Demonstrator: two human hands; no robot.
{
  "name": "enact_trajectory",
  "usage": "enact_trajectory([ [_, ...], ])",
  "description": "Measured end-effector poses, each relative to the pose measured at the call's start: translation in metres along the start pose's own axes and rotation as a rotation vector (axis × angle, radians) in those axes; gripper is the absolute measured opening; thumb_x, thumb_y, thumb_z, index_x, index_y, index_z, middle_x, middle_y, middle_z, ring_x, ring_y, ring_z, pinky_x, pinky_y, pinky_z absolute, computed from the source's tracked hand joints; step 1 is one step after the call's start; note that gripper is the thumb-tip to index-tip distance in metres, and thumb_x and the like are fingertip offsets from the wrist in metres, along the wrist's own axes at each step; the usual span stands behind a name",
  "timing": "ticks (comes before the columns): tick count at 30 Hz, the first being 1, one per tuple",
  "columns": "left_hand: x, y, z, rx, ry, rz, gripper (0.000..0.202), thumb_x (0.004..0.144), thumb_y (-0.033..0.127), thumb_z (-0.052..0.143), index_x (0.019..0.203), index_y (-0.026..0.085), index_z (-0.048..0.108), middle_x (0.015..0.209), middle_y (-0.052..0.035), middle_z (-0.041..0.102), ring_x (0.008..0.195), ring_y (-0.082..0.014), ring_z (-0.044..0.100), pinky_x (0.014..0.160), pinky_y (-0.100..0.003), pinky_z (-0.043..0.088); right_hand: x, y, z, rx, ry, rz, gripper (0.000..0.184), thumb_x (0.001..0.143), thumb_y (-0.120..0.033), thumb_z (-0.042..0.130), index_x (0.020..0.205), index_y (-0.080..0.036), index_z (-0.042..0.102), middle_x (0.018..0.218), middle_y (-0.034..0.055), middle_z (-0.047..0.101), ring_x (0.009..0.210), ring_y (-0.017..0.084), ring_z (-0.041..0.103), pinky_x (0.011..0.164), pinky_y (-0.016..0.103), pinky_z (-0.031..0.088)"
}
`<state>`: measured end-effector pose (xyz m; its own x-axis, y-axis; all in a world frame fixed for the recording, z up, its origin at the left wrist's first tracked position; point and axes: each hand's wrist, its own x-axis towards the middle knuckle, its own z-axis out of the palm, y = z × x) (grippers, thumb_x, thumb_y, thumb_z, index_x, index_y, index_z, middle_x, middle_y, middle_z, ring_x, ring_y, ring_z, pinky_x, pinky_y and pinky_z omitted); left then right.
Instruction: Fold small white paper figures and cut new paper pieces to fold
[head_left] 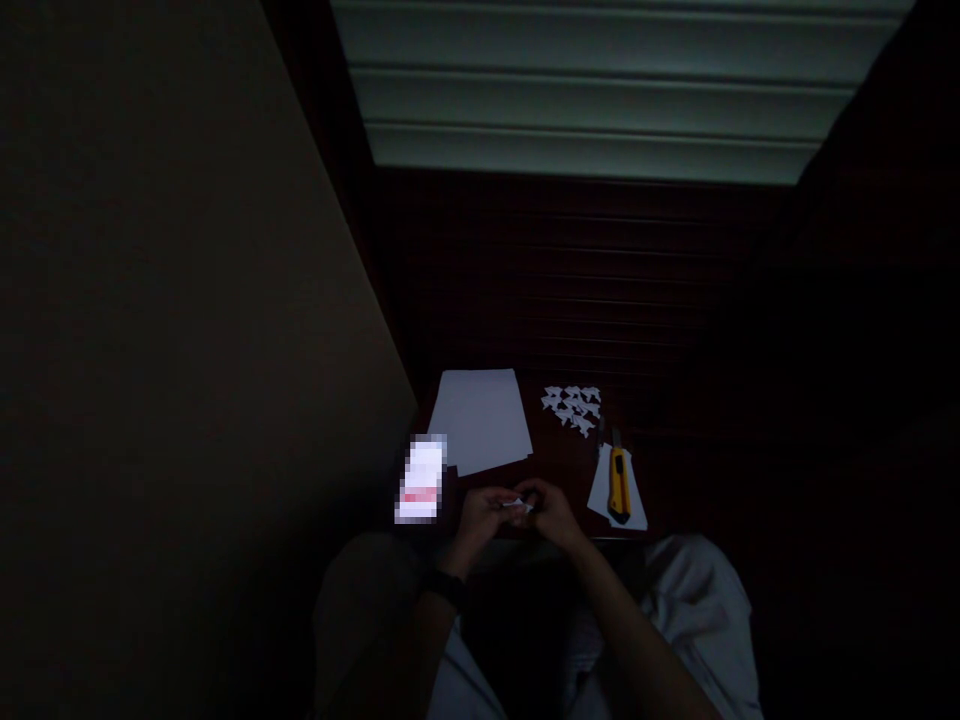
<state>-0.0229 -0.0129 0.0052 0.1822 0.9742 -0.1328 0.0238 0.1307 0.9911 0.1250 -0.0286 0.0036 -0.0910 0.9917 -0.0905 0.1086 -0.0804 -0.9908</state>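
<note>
The left hand (484, 512) and right hand (553, 514) jointly pinch a small white paper piece (518, 504) near the front edge of the table (561, 465), left of the yellow cutter (618, 487).

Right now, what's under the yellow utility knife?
White paper shows on both sides of the yellow utility knife, with the dark tabletop around it. Whatever the knife's body directly covers is hidden, and the number of sheets can't be told.

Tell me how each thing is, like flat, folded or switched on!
Small white piece: held, apparently folded
Left hand: gripping it
Right hand: gripping it
Big white sheets: flat, stacked
Pointy white shapes: bunched, apparently folded
Yellow cutter: lying down, blade apparently out
Screen: lit, blurred
Wristband: worn
</note>
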Motion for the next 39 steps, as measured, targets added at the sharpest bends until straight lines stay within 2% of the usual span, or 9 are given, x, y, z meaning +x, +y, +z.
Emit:
enact_trajectory([
  [4,0.0,0.003,0.003,0.054,0.017,0.064,0.023,0.058,0.031,0.071,0.072,0.013,0.07,0.072,-0.0082,0.069,0.066,-0.0192,0.064,0.059,-0.025,0.048,-0.003,-0.004,-0.001,0.018,0.009,-0.064,0.039,0.054,-0.019,0.067,0.092,-0.019,0.058,0.07,-0.0025,0.058,0.06,0.012,0.053,0.054,0.022,0.043],
  [8,-0.001,0.005,0.005,0.089,0.013,0.124,0.021,0.064,0.032,0.067,0.072,0.013,0.07,0.073,-0.0083,0.069,0.067,-0.0189,0.063,0.059,-0.025,0.047,-0.005,-0.005,0.001,-0.024,0.013,-0.078,0.034,0.056,-0.019,0.066,0.09,-0.019,0.059,0.07,-0.0018,0.059,0.062,0.014,0.054,0.056,0.023,0.043],
  [14,0.003,-0.004,0.01,0.071,0.111,0.146,0.018,0.064,0.029,0.065,0.067,0.012,0.067,0.067,-0.0074,0.067,0.063,-0.0173,0.062,0.057,-0.024,0.046,-0.006,-0.002,0.008,-0.069,0.109,-0.129,0.035,0.057,-0.019,0.065,0.091,-0.021,0.06,0.082,0.0013,0.063,0.074,0.018,0.057,0.064,0.027,0.045],
  [23,0.005,-0.01,0.016,0.1,0.217,0.117,0.015,0.062,0.027,0.066,0.064,0.012,0.066,0.061,-0.0054,0.066,0.058,-0.0163,0.06,0.054,-0.024,0.045,-0.002,0.004,0.011,-0.154,0.201,-0.023,0.029,0.054,-0.019,0.066,0.083,-0.02,0.063,0.07,-0.0012,0.062,0.06,0.014,0.054,0.054,0.023,0.042],
  [30,0.007,-0.01,0.012,0.022,0.125,0.155,0.019,0.065,0.031,0.065,0.073,0.014,0.067,0.072,-0.0061,0.067,0.069,-0.0182,0.062,0.064,-0.027,0.047,-0.001,-0.002,0.007,-0.047,0.199,-0.065,0.038,0.055,-0.022,0.067,0.093,-0.02,0.06,0.071,-0.0004,0.061,0.063,0.015,0.055,0.056,0.023,0.042],
  [34,0.004,-0.006,0.01,0.043,0.134,0.202,0.018,0.064,0.031,0.065,0.07,0.015,0.067,0.077,-0.0059,0.067,0.074,-0.0181,0.062,0.067,-0.026,0.047,-0.002,-0.001,0.006,0.045,0.145,-0.066,0.036,0.056,-0.02,0.066,0.091,-0.019,0.06,0.065,-0.0021,0.059,0.058,0.013,0.053,0.054,0.023,0.042],
  [39,0.0,0.0,0.009,0.052,0.033,0.151,0.019,0.067,0.032,0.062,0.069,0.014,0.067,0.065,-0.0043,0.065,0.061,-0.0161,0.06,0.059,-0.025,0.045,-0.001,-0.002,0.007,0.129,0.146,-0.011,0.037,0.052,-0.017,0.067,0.089,-0.019,0.059,0.057,-0.0059,0.052,0.048,0.01,0.047,0.047,0.021,0.039],
])
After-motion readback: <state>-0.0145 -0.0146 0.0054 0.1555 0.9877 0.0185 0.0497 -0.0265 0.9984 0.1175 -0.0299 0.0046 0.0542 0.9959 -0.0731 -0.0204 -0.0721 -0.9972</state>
